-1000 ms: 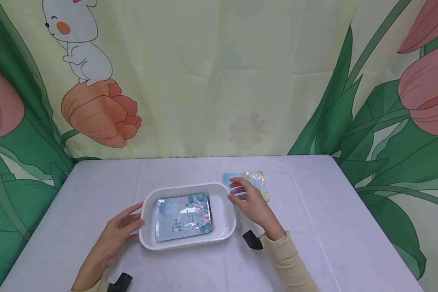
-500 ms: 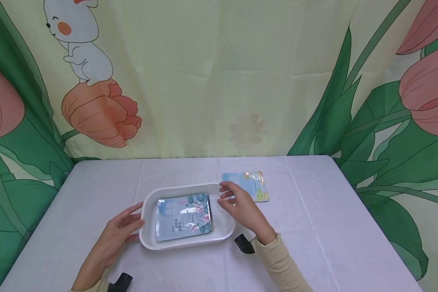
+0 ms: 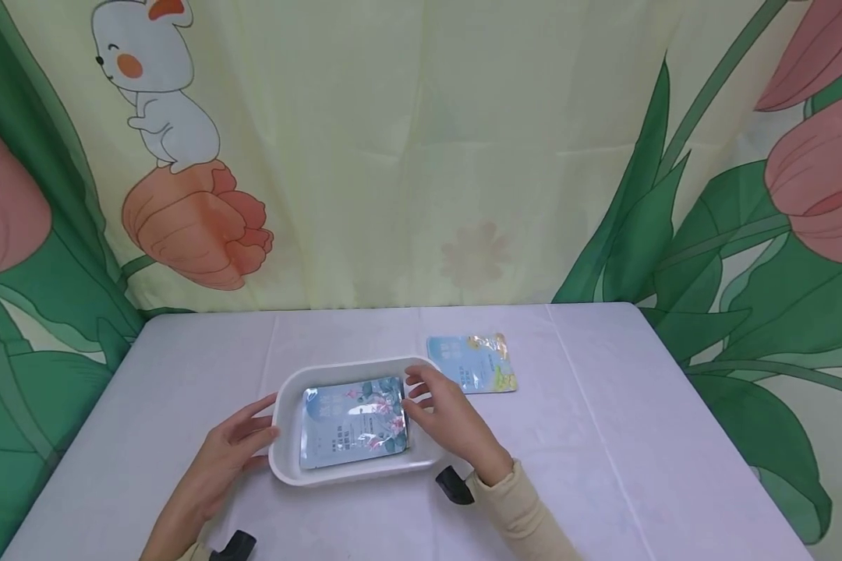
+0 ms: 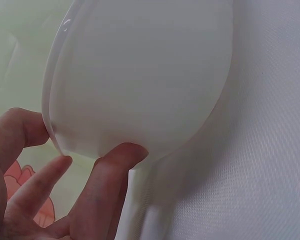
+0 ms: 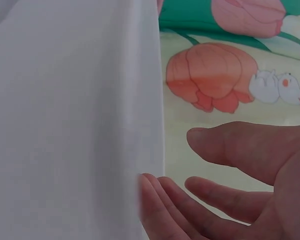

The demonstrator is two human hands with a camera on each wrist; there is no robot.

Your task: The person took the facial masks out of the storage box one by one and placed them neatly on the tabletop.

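Note:
In the head view, a white plastic tray (image 3: 291, 472) lies on the table with a shiny blue foil sachet (image 3: 337, 428), printed with flowers, flat inside it. My left hand (image 3: 228, 452) holds the tray's left end. Its thumb and fingers (image 4: 122, 152) touch the outer wall and rim in the left wrist view. Over the tray's right side hangs my right hand (image 3: 449, 417), loosely bent, with the fingertips close to the sachet's right edge. Whether they touch it cannot be told. Nothing shows between the thumb (image 5: 210, 142) and fingers in the right wrist view.
A second light blue sachet (image 3: 473, 362) with yellow-green print lies on the table just behind the tray's right end. The white-covered table (image 3: 603, 436) ends at a cartoon-print curtain (image 3: 365, 195). Black wrist mounts (image 3: 454, 486) sit below the sleeves.
My right hand has moved left, from the tray's right rim to over its inside beside the sachet, uncovering the second sachet. The left hand keeps its hold. The head view has tilted slightly.

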